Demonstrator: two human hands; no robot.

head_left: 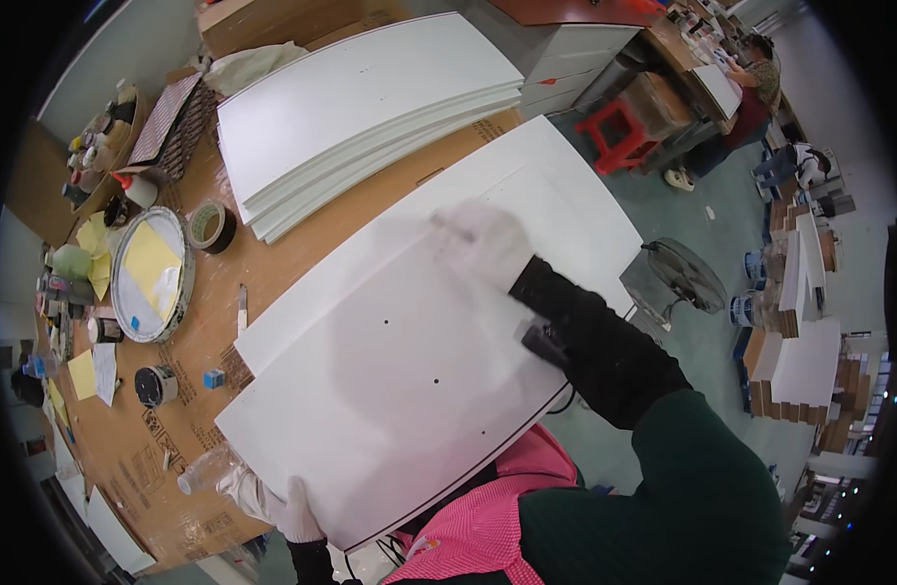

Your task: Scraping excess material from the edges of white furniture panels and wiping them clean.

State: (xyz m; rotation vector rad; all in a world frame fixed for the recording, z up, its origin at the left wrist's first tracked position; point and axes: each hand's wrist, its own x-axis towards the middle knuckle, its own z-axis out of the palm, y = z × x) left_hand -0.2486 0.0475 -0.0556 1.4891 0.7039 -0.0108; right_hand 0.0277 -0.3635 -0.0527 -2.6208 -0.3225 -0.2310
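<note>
A white panel (370, 390) with several small dark holes and a dark line along its near edge lies in front of me, overlapping another white panel (555, 185). My left hand (297, 515), in a white glove, grips the upper panel's near left corner, thumb against its edge. My right hand (487, 244), gloved too, is over the far part of the upper panel. Motion smears its fingers, so whether they hold anything cannot be made out. A small black device (546, 343) sits beside my right forearm. Next to my left hand lies a crumpled whitish cloth (246, 492).
A stack of white panels (370, 107) stands at the far side of the cardboard-covered table (205, 390). On the left are a tape roll (211, 225), a round lid (152, 275), a knife (242, 310), a jar (156, 386) and a blue cube (213, 378). A fan (684, 273) stands right.
</note>
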